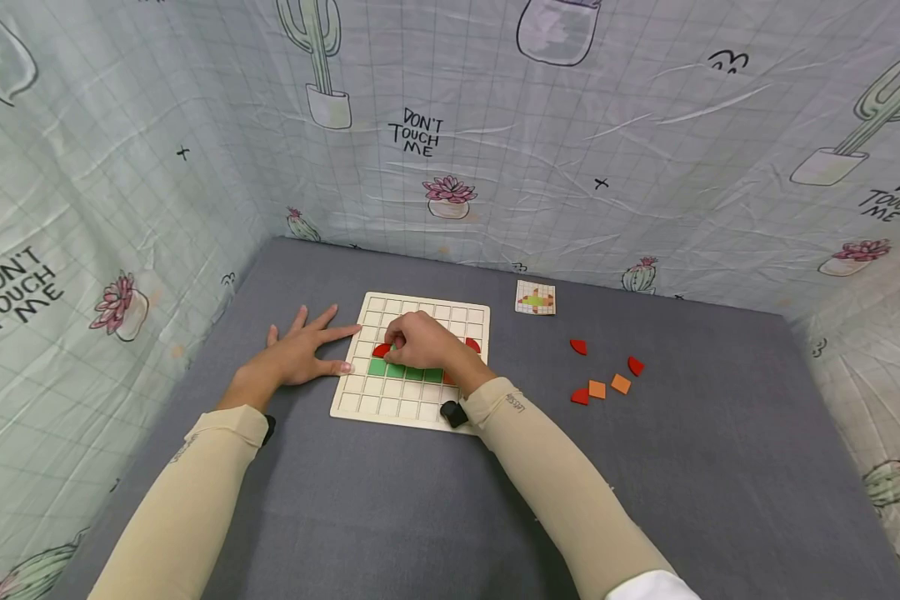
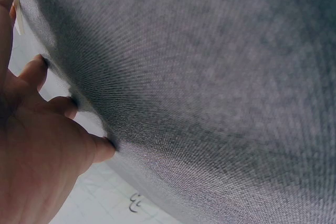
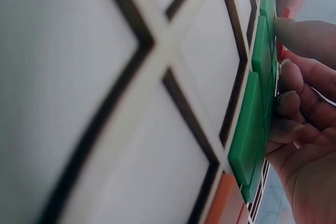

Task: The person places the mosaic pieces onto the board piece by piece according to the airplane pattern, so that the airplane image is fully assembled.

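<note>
A pale wooden grid board (image 1: 352,404) lies on the grey table, with a row of green square tiles (image 1: 414,374) across its middle. My right hand (image 1: 423,342) reaches over the board, fingers curled. Its thumb and forefinger pinch a red quarter-circle tile (image 1: 380,351) at the left end of the pattern; the contact is partly hidden. In the right wrist view the thumb lies close against the green tiles (image 3: 247,129). My left hand (image 1: 296,350) is spread flat, thumb and forefinger touching the board's left edge, other fingers on the cloth.
Another red tile (image 1: 472,343) sits toward the board's right side. Loose red tiles (image 1: 636,365) and orange square tiles (image 1: 597,389) lie to the right. A pattern card (image 1: 536,297) lies behind the board. Patterned cloth (image 1: 495,150) encloses the table's back and sides.
</note>
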{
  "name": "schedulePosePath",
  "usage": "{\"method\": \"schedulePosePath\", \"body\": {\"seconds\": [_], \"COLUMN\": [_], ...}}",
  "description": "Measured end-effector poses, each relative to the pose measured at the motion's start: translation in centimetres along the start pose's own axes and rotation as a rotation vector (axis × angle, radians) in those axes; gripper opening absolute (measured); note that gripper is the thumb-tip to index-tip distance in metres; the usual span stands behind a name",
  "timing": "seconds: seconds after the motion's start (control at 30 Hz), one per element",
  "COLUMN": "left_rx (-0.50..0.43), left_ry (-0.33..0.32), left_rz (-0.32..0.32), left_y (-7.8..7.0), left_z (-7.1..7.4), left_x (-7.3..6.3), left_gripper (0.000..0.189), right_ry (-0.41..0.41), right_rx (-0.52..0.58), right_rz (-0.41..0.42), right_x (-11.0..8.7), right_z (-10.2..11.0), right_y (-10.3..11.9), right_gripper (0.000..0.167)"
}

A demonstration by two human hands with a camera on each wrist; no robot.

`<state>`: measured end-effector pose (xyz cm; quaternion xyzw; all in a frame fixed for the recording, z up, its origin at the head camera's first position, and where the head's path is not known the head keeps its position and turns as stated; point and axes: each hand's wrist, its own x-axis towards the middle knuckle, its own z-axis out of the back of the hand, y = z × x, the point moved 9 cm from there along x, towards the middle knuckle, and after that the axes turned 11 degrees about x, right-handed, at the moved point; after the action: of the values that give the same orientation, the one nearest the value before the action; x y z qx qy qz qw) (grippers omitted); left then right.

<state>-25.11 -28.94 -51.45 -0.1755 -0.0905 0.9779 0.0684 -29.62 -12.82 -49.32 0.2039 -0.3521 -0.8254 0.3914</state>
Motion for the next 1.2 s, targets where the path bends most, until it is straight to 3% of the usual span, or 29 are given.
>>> {"method": "schedulePosePath", "body": {"seconds": [0.97, 1.2], "left_rx": [-0.001, -0.003], "left_ry": [0.003, 0.002], "left_rz": [0.0, 0.002], "left_y": [-0.1, -0.1], "left_z": [0.0, 0.1], "left_x": [0.1, 0.0], "left_gripper": [0.083, 0.082], "right_ry": [0.001, -0.036], "right_rx": [-0.007, 0.074], "right_rz": [-0.007, 0.034], "right_x": [-0.3, -1.1], "right_z": [0.0, 1.1], "right_y": [0.2, 0.6], "right_gripper": [0.018, 0.013]}}
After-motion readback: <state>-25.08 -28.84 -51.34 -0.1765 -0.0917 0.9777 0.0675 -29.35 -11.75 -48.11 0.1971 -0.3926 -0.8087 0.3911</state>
